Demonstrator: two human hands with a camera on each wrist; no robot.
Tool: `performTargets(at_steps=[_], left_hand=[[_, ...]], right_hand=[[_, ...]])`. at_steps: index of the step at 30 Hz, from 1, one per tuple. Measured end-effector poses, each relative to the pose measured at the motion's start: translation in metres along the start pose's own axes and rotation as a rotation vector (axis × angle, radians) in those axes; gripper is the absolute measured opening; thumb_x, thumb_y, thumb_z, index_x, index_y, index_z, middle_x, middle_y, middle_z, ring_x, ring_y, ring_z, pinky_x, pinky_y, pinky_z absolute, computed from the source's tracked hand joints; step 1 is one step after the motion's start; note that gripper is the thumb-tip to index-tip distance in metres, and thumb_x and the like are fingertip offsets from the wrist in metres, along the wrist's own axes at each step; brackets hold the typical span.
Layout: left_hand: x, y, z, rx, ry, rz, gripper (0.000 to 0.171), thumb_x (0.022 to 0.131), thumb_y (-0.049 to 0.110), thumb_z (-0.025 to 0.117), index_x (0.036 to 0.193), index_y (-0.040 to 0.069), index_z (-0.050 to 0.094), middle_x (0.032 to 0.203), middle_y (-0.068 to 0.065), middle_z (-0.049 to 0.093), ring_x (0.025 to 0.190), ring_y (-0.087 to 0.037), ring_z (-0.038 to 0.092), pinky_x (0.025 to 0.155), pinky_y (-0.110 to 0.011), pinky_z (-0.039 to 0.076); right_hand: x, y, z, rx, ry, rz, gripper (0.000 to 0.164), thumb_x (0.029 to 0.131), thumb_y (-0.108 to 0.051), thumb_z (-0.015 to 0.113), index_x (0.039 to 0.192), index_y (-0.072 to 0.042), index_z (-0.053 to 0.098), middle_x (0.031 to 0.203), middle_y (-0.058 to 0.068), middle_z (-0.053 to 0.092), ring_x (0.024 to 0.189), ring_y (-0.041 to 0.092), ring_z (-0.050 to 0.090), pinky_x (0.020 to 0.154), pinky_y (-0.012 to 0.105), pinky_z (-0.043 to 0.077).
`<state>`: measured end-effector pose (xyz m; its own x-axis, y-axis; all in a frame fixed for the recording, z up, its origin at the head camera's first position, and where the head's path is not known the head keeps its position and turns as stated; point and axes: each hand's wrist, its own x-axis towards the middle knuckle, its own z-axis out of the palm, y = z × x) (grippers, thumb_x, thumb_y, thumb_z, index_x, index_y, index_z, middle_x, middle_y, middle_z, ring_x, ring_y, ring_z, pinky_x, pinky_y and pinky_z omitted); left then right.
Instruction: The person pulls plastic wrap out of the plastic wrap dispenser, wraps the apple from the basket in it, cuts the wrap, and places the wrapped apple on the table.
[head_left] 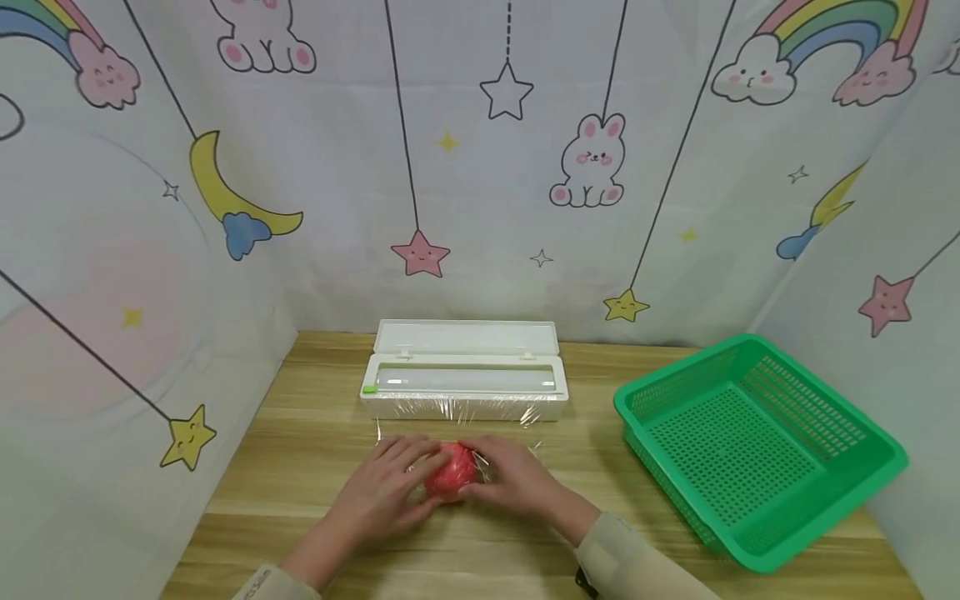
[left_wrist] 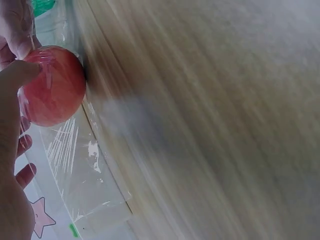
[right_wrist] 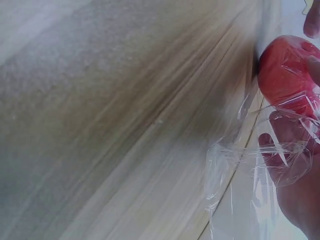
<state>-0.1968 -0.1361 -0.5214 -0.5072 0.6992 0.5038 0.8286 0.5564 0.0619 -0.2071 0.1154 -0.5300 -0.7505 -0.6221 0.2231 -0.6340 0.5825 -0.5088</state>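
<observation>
A red round fruit (head_left: 453, 473), covered with clear plastic wrap, rests on the wooden table between both hands. The left hand (head_left: 381, 490) holds its left side, fingers over the top; in the left wrist view its thumb presses the fruit (left_wrist: 56, 87). From the other side the right hand (head_left: 521, 477) grips the fruit through the film, fingers behind and thumb in front. Crumpled plastic wrap (right_wrist: 220, 162) hangs loose around the right fingers in the right wrist view. Behind the hands, more film stretches over the front of a white wrap dispenser (head_left: 465, 340), lid raised.
A green perforated basket (head_left: 806, 533) stands on the right of the wooden table (head_left: 255, 492). A small green slider (head_left: 370, 389) sits at the dispenser's left end. Printed white cloth (head_left: 337, 167) closes off the back and both sides.
</observation>
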Motion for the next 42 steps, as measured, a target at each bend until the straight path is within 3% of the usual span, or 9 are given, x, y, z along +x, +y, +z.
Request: performTargets(at_steps=[12, 26, 32, 42], left_hand=[[-0.004, 0.001, 0.003, 0.034, -0.042, 0.012, 0.080, 0.069, 0.037, 0.077, 0.138, 0.018, 0.041, 0.131, -0.002, 0.047, 0.118, -0.024, 0.043, 0.097, -0.048, 0.033], [-0.006, -0.006, 0.007, 0.120, -0.058, 0.061, 0.084, 0.070, 0.032, 0.080, 0.141, 0.018, 0.037, 0.134, -0.004, 0.044, 0.120, -0.025, 0.042, 0.101, -0.045, 0.030], [-0.004, -0.008, 0.008, 0.114, -0.094, 0.036, 0.091, 0.067, 0.033, 0.081, 0.143, 0.018, 0.033, 0.136, -0.004, 0.041, 0.122, -0.024, 0.039, 0.104, -0.043, 0.023], [0.008, -0.010, 0.005, 0.134, -0.140, 0.033, 0.095, 0.064, 0.037, 0.082, 0.142, 0.015, 0.033, 0.134, -0.005, 0.043, 0.123, -0.027, 0.039, 0.102, -0.049, 0.026]], right_hand=[[-0.003, 0.003, 0.000, 0.047, -0.023, 0.020, 0.067, 0.085, -0.045, 0.068, 0.139, -0.018, 0.039, 0.130, -0.006, 0.048, 0.117, 0.013, 0.046, 0.096, 0.035, 0.037], [0.001, 0.003, -0.003, 0.064, -0.039, 0.033, 0.063, 0.089, -0.046, 0.063, 0.138, -0.015, 0.040, 0.131, -0.004, 0.047, 0.118, 0.014, 0.045, 0.096, 0.033, 0.037], [0.004, 0.003, -0.004, 0.115, -0.049, 0.056, 0.060, 0.091, -0.046, 0.061, 0.138, -0.016, 0.040, 0.131, -0.005, 0.047, 0.118, 0.011, 0.044, 0.096, 0.031, 0.037], [0.005, 0.009, -0.005, 0.271, -0.009, 0.136, 0.057, 0.090, -0.047, 0.061, 0.134, -0.019, 0.041, 0.125, -0.009, 0.050, 0.111, 0.008, 0.048, 0.090, 0.029, 0.041]])
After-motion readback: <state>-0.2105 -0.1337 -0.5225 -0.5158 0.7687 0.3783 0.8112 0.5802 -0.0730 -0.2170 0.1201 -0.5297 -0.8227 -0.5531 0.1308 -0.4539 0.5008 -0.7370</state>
